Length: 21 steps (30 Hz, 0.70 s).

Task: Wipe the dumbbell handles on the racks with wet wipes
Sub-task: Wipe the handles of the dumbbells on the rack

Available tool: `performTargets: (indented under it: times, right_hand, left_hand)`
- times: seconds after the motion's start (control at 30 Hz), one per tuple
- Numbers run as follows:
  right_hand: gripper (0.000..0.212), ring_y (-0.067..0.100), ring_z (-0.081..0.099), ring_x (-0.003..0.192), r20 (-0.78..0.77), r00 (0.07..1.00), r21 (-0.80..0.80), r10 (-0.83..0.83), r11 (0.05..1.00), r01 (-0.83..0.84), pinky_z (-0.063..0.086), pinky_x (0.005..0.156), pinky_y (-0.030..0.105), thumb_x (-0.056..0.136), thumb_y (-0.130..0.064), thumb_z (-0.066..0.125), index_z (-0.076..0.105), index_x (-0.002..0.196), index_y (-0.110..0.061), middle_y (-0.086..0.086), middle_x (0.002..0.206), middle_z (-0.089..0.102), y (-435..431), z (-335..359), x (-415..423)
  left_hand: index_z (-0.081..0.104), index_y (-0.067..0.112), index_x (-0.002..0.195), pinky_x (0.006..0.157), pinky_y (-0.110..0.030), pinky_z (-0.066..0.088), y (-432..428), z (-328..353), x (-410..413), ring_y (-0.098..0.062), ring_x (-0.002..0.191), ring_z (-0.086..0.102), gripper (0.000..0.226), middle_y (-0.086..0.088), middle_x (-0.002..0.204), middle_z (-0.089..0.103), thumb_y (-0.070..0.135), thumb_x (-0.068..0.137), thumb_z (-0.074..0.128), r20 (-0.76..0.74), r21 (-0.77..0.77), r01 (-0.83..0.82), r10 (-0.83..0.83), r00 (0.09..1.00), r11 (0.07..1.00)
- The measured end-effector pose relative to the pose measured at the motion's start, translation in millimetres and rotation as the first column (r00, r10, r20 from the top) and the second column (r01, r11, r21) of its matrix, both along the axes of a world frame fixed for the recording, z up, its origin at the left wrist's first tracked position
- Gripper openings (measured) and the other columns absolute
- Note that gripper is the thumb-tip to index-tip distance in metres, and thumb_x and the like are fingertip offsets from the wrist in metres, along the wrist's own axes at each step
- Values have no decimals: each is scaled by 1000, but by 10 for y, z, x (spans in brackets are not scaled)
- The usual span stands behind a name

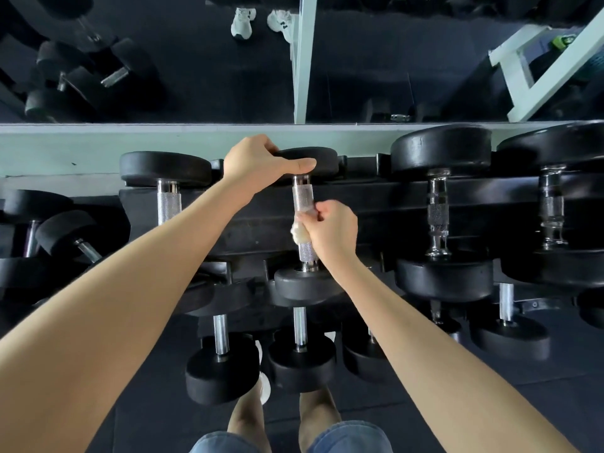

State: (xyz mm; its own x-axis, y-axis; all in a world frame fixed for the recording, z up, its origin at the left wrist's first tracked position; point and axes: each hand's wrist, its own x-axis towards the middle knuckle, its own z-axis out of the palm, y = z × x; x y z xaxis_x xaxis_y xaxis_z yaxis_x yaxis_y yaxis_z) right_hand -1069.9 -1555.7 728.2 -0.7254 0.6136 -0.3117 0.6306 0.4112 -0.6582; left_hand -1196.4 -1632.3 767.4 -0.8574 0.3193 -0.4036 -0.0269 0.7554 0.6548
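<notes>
Dumbbell handle point(302, 199) wrapped by wipe point(300, 233), right hand point(333, 228) gripping.

Left hand point(258, 161), upper centre: fingers curled over in a grip, thumb extended rightward. Right hand point(335, 232), centre: fingers pinched closed. Left forearm point(130, 276) and right forearm point(408, 338) bare, extended.

- I'm looking down into a gym's free-weight area: a black tiered rack point(385, 207) carries rows of black round-headed dumbbells point(441, 152) with knurled chrome handles.
- Smaller dumbbells sit along the rack's lower tier.
- Dark rubber flooring point(555, 403) lies under the rack.
- Beyond the rack's far edge I see a wall mirror point(196, 60) reflecting more dumbbells, the same flooring and a white equipment frame point(510, 89).
</notes>
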Motion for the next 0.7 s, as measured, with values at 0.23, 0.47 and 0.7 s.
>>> performTargets:
  times: [0.23,0.47,0.7]
  right_hand:
    - [41,8,43,47,316,927,-56,202,979,-195,28,43,23,79,-33,73,50,50,-17,-5,49,48,94,-115,414]
    - [18,18,65,82,-55,973,65,-225,971,228,48,68,25,85,-26,63,76,90,-15,1,87,72,366,51,207]
    - [39,15,48,60,27,998,-204,57,978,-50,37,58,29,100,-27,40,61,78,-3,9,67,56,-30,-78,266]
  left_hand:
    - [58,15,98,70,-29,43,-15,11,16,-15,88,53,63,6,87,56,63,62,75,33,28,-5,4,999,1000]
    - [57,14,96,57,-25,37,-6,45,5,-12,79,51,65,7,81,54,67,61,74,17,0,30,-30,999,1000]
    - [58,14,97,61,-25,40,-89,-6,-11,-9,75,49,62,7,81,54,61,62,77,47,72,2,-6,999,997]
